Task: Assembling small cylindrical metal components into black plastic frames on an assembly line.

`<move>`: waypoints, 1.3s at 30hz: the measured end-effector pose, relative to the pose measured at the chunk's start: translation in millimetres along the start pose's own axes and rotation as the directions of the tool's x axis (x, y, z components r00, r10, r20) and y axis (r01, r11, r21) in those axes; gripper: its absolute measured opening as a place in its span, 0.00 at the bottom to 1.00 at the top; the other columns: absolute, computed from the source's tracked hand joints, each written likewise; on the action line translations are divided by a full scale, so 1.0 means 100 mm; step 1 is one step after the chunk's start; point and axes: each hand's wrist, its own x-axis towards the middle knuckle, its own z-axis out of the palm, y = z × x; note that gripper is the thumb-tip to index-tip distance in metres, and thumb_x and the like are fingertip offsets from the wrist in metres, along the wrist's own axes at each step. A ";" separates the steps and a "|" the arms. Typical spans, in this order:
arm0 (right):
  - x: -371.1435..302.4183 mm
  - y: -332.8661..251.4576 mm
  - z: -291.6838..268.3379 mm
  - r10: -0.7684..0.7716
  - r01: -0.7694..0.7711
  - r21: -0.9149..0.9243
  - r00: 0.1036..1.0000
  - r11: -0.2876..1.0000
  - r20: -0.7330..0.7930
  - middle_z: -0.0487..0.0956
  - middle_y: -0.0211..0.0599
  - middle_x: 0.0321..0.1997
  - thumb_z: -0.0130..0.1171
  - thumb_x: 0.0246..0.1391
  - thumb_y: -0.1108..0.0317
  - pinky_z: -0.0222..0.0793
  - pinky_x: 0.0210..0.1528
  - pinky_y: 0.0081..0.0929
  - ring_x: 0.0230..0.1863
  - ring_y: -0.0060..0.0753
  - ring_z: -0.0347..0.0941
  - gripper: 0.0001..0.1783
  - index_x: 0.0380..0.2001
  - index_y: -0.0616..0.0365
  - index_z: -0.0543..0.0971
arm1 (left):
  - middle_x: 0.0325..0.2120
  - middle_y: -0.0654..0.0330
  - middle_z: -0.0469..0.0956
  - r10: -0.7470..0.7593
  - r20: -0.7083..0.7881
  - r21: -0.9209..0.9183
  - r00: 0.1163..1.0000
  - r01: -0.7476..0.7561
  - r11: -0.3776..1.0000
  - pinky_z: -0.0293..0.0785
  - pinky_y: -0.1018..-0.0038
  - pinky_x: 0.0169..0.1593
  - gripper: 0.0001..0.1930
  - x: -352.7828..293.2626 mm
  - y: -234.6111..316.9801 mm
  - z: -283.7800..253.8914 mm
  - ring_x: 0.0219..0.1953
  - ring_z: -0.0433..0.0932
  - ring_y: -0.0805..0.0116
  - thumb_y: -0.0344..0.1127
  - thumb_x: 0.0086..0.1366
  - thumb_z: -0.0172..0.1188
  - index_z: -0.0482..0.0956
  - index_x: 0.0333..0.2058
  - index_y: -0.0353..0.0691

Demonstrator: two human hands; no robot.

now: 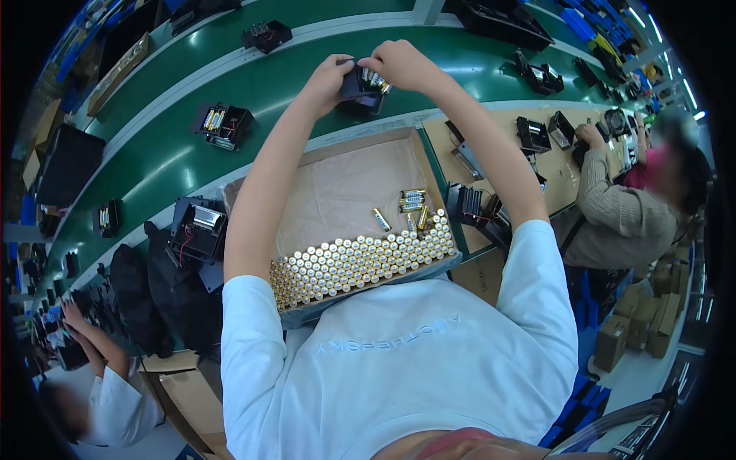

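Both arms reach forward over the green conveyor belt. My left hand point(328, 81) is closed around the left side of a black plastic battery housing point(363, 101), its thumb on the upper edge. At the housing's upper right, my right hand point(399, 66) has its fingers closed over several AA-size batteries point(376, 80). How far those batteries sit inside the housing is hidden by the fingers. Below my forearms lies a shallow cardboard box point(349, 172). Rows of upright batteries point(360, 264) fill its near part, and a few loose batteries point(382, 219) lie beyond them.
Other black housings with batteries point(222, 123) rest on the belt point(299, 69). A black unit with red wires point(201, 230) stands left of the box. More housings point(533, 134) sit on the wooden table at right, where a co-worker point(629, 199) works. Another person point(115, 399) is at lower left.
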 end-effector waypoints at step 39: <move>0.20 0.06 0.13 0.308 -0.360 0.227 0.922 0.905 0.235 0.71 0.34 0.13 0.60 0.57 0.45 0.61 0.14 0.22 0.09 0.25 0.59 0.28 0.21 0.63 0.81 | 0.48 0.39 0.68 -0.067 -0.130 -0.055 0.989 0.060 0.997 0.81 0.62 0.40 0.42 -0.13 -0.03 0.05 0.42 0.78 0.50 0.19 0.49 0.66 0.53 0.61 0.36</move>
